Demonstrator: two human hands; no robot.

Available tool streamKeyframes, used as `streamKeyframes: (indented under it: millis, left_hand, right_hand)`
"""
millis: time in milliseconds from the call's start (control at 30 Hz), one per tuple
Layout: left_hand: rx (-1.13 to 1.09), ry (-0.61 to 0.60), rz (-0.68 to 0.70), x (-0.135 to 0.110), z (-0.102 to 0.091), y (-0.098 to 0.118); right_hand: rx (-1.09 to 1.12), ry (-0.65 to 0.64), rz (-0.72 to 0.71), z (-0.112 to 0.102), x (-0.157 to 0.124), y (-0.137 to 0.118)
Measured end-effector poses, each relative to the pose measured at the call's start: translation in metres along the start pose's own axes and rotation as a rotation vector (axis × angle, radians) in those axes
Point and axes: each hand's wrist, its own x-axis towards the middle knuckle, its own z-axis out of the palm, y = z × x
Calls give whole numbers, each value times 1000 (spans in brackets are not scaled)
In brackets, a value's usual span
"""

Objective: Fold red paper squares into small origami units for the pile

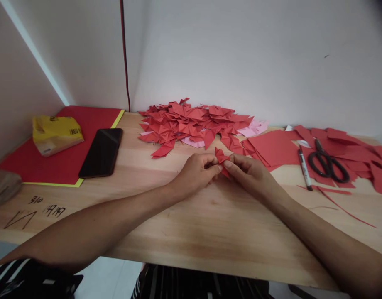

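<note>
Between both hands, over the middle of the wooden table point(191, 224), is a small piece of folded red paper point(221, 156). My left hand point(199, 169) pinches its left side between thumb and fingers. On its right side, my right hand point(248, 171) is closed with the thumb pressed on the paper. Fingertips hide part of the folds. Just beyond the hands lies a heap of folded red paper pieces point(191, 120), with some pink ones point(253, 128) among them.
Flat red paper squares point(273, 147), red offcuts point(343, 145), black-handled scissors point(328, 166) and a marker pen point(304, 170) lie to the right. Leftward are a black phone point(101, 153), red sheets point(94, 118) and a yellow packet point(57, 135). A wall point(256, 54) rises behind.
</note>
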Motion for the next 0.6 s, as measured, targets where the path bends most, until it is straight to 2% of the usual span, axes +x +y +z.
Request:
streamKeyframes:
  millis: [100,233,333,467,533,600]
  left_hand:
    - [-19,-9,-10,0,0,1]
    - [-18,-16,2,0,0,-1]
    - [-57,-38,-25,1,-2,-2]
    - [-159,-8,-124,4,-6,3]
    - [-195,27,-147,4,-6,5]
    - [-222,53,-149,4,-6,7]
  right_hand:
    - [21,-41,-6,-1,1,1]
    - [-34,-7,-68,0,0,2]
    - [-33,5,-50,2,-2,2]
    - [14,105,-17,5,-3,8]
    - [22,173,-72,7,-3,13]
    - [-8,201,-185,8,-4,17]
